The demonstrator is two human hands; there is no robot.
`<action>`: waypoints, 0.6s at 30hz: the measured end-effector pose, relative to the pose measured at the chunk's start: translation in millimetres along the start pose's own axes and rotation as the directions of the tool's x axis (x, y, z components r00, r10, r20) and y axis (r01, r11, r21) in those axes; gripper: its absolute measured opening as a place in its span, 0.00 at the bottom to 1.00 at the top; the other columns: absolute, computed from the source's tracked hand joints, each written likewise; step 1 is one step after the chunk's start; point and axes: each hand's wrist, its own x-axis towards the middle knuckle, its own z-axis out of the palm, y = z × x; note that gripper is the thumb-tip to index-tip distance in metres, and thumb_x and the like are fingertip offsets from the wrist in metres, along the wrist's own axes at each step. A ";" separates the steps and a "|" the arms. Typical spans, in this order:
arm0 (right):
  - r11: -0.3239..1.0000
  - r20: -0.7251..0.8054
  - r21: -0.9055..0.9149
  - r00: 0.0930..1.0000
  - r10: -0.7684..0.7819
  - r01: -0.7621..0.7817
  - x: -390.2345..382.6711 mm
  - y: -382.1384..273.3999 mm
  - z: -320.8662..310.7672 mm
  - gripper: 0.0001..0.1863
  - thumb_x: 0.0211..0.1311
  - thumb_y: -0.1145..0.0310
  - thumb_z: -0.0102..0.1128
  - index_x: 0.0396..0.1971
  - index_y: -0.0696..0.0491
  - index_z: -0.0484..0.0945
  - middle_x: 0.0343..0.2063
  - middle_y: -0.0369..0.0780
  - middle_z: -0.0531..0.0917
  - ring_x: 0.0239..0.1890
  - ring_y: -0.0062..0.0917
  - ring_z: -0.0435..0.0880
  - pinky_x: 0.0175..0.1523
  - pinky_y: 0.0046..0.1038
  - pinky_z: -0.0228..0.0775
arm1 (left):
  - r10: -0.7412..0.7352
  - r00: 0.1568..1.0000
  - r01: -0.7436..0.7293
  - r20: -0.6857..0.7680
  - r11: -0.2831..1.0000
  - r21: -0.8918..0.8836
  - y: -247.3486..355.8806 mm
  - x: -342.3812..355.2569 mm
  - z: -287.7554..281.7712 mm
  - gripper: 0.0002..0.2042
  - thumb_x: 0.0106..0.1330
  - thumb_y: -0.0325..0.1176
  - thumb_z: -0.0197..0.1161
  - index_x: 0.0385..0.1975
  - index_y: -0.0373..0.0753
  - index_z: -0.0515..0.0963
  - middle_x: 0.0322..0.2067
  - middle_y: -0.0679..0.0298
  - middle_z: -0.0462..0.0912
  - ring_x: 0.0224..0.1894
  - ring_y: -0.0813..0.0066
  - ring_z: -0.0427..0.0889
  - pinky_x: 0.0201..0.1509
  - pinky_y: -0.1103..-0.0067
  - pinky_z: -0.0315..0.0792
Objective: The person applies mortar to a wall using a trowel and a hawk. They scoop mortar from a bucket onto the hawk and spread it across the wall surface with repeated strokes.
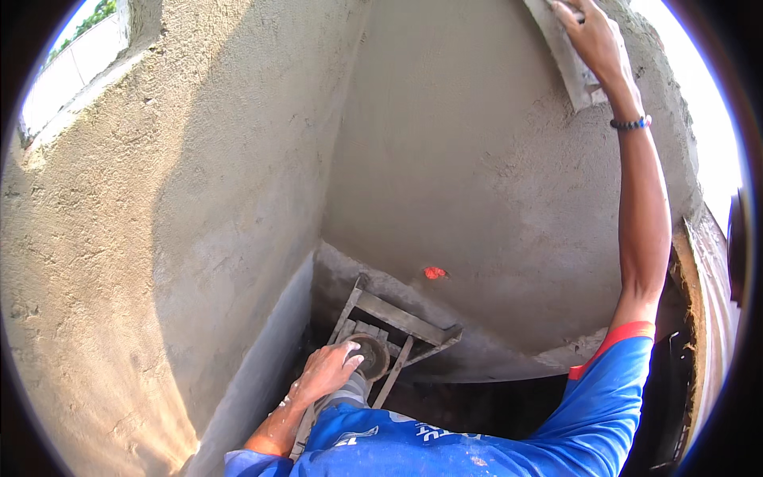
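High on the right, my right hand point(594, 40) is closed on a long, flat plastering float point(561, 56). The float lies against the grey plastered wall point(453, 135), and part of it is cut off by the upper edge of the picture. Low in the middle, my left hand point(324, 372) is held with its fingers loosely apart and whitish residue on the fingertips. Its fingertips overlap the rim of a round, dirty bowl point(372, 358). Whether they touch the bowl or only hover over it is hard to make out.
A wooden trestle or ladder frame point(401, 316) stands below me near the wall corner. To the left rises another rough plastered wall point(230, 159), partly sunlit, with an opening at its top. A red-orange patch point(435, 273) marks the far wall. Corrugated sheeting point(718, 294) runs along the right.
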 end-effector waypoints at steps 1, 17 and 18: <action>0.995 0.052 -0.013 0.994 0.096 -0.096 17.6 -48.9 -14.4 0.20 0.66 0.56 0.54 0.45 0.59 0.79 0.36 0.55 0.85 0.39 0.44 0.87 0.48 0.42 0.78 | 0.011 1.000 -0.011 -0.005 1.000 -0.004 0.7 3.3 -4.0 0.17 0.69 0.40 0.59 0.49 0.33 0.79 0.42 0.46 0.85 0.46 0.44 0.83 0.52 0.59 0.75; 0.880 0.859 0.203 0.354 -0.371 0.429 -401.2 -227.4 149.8 0.12 0.63 0.72 0.53 0.45 0.60 0.73 0.22 0.41 0.85 0.28 0.31 0.89 0.27 0.30 0.79 | -0.081 0.986 0.081 -0.145 0.997 -0.011 -31.9 -41.3 -9.2 0.16 0.68 0.39 0.61 0.50 0.35 0.79 0.42 0.46 0.85 0.46 0.44 0.82 0.51 0.59 0.75; 0.881 0.890 0.222 0.282 -0.358 0.419 -425.2 -221.8 143.9 0.13 0.63 0.72 0.53 0.46 0.60 0.73 0.23 0.43 0.86 0.29 0.31 0.89 0.29 0.31 0.80 | -0.127 0.973 0.127 -0.194 0.992 -0.012 -36.9 -50.2 -11.2 0.17 0.68 0.40 0.61 0.50 0.35 0.79 0.40 0.46 0.85 0.45 0.44 0.83 0.51 0.59 0.75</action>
